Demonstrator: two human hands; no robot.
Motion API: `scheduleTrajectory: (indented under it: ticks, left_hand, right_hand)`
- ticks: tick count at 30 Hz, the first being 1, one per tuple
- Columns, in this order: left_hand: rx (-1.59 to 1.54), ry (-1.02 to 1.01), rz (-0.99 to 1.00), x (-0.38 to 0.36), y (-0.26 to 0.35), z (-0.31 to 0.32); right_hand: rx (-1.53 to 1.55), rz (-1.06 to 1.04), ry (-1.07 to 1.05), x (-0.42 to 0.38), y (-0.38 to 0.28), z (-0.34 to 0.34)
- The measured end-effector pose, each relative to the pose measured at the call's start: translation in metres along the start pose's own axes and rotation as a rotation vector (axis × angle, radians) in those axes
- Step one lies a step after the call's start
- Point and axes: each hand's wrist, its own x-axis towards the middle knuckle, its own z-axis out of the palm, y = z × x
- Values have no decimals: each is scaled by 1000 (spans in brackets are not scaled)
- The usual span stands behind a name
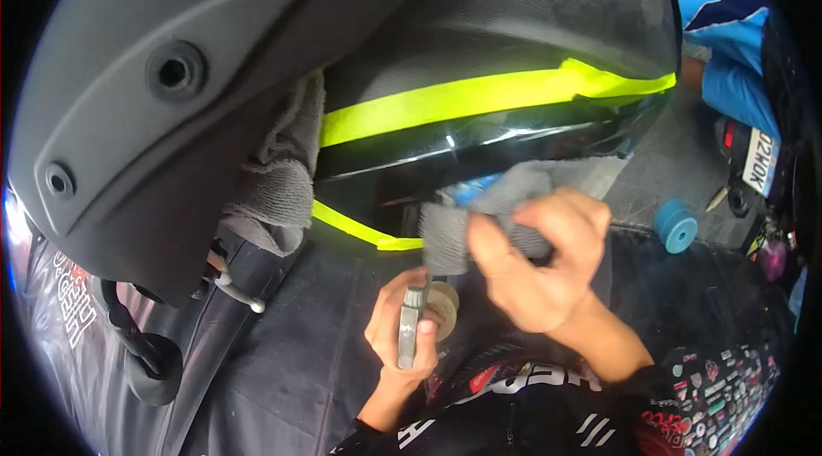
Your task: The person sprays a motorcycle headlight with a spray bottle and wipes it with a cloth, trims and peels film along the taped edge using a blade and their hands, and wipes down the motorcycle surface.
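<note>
A: Where's the glossy black panel (pixel 368 190)?
B: Mid-view, between an upper yellow strip (pixel 428 105) and a lower yellow strip (pixel 342 225). The right hand (pixel 548 259) has a grey cloth (pixel 445 238) bunched in its fingers at the panel's lower edge.
A: And the left hand (pixel 398 319)?
B: Just below the panel, fingers closed round a flat grey-green object (pixel 412 327). A round beige thing (pixel 443 310) sits beside it; I can't tell whether that's gripped too.
A: What might go wrong?
B: Grit caught in the cloth could scratch the gloss. Rubbing over the lower strip could lift its end, and a slip of the left hand could knock the hard object against the panel.
A: Anything else near the panel?
B: A ribbed grey towel (pixel 282 165) is wedged at its left, against a matt dark housing (pixel 171 156). Loose folds there could snag.
A: The surface?
B: Black sheeting (pixel 325 310) lies below the panel, creased, with a blue roll (pixel 676 226) to the panel's right.
A: The room?
B: Grey floor (pixel 655 169) beyond the panel's right end, another person's blue clothing (pixel 741 83) farther off, and a lettered plate (pixel 759 166) close to that.
</note>
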Motion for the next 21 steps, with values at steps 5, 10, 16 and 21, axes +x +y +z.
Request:
scheduleTrajectory:
  ticks: [5,10,16,21]
  left_hand:
    - [-14,66,33,-1,-12,-6]
    - [253,42,113,-40,-39,-11]
    - [317,-60,87,-43,-32,-16]
    - [110,88,62,-11,-17,-9]
  right_hand:
    - [5,-107,63,-26,50,-8]
    - [280,-419,-50,47,9,43]
    - [766,-558,-374,76,16,37]
    - [784,-591,-542,55,62,7]
